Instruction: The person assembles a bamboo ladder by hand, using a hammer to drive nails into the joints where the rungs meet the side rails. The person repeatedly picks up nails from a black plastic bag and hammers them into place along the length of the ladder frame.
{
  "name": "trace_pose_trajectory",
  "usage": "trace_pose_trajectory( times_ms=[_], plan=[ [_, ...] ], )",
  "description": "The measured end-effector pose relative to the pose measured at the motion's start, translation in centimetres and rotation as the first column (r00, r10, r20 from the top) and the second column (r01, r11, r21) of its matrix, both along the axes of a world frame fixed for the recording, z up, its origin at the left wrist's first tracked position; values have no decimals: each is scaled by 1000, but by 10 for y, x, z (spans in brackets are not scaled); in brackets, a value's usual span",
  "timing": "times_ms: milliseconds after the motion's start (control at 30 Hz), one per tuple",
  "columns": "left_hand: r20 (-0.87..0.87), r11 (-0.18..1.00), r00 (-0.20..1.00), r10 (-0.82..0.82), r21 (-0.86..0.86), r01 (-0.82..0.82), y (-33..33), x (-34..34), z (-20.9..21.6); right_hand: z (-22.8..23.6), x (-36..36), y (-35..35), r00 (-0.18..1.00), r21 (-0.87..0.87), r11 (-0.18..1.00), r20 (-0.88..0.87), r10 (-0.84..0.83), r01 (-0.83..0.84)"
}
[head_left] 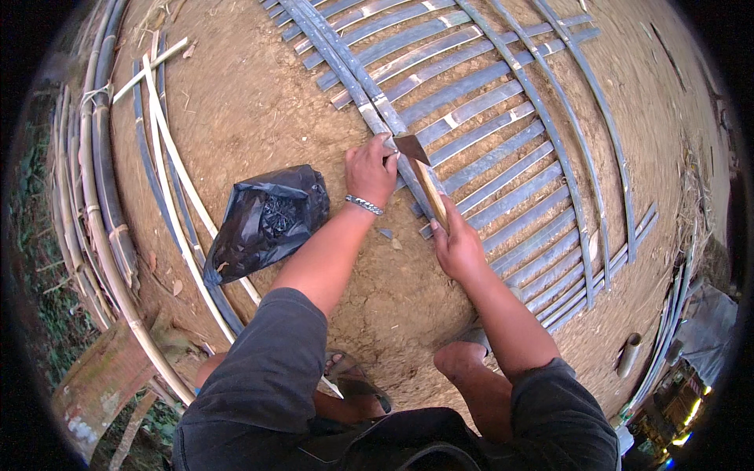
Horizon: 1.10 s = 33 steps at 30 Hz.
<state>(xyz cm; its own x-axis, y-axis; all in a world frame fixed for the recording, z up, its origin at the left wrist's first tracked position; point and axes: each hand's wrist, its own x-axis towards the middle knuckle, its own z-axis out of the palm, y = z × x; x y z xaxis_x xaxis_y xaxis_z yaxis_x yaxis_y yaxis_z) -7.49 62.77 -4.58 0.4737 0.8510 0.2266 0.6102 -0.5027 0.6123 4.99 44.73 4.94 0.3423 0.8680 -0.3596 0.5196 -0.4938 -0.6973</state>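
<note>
My right hand [460,245] is closed round the pale wooden handle of a hatchet-like tool [429,196]. Its broad dark metal head lies over a pair of long split-bamboo strips, close to my left fingertips. My left hand [371,171] is pinched at the near part of those strips [357,82]; what sits between the fingers is too small to make out. The strips run across a lattice of flat grey bamboo slats [459,114] laid on the dirt. Left of my left forearm, a black plastic bag [271,216] lies open with a heap of thin dark pieces inside, apparently nails.
Loose pale bamboo strips [169,149] lie beyond the bag. Long bamboo poles [98,157] are tied together along the left edge. Curved strips [542,94] cross the lattice on the right. A short bamboo tube [628,355] and a grey sheet [707,330] lie at the lower right.
</note>
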Motion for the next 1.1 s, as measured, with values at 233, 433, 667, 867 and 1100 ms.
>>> trace_pose_trajectory(
  times_ms=[233,433,667,867,1100],
  plan=[
    [-34,999,999,25,-46,-26,-1,0,8,-3,6,2,998,-15,999,49,38,-37],
    [-22,999,999,35,-39,-36,0,0,5,-6,4,3,996,-39,999,85,19,-15],
    [-10,1000,1000,22,-9,-22,-1,-2,4,-9,9,0,991,10,998,120,61,-63],
    [22,999,999,26,38,-27,-1,-2,-2,2,4,0,996,95,995,92,-5,-4],
    [-42,999,999,24,31,-23,2,-2,4,6,9,6,994,-104,993,89,63,-54]
  ],
)
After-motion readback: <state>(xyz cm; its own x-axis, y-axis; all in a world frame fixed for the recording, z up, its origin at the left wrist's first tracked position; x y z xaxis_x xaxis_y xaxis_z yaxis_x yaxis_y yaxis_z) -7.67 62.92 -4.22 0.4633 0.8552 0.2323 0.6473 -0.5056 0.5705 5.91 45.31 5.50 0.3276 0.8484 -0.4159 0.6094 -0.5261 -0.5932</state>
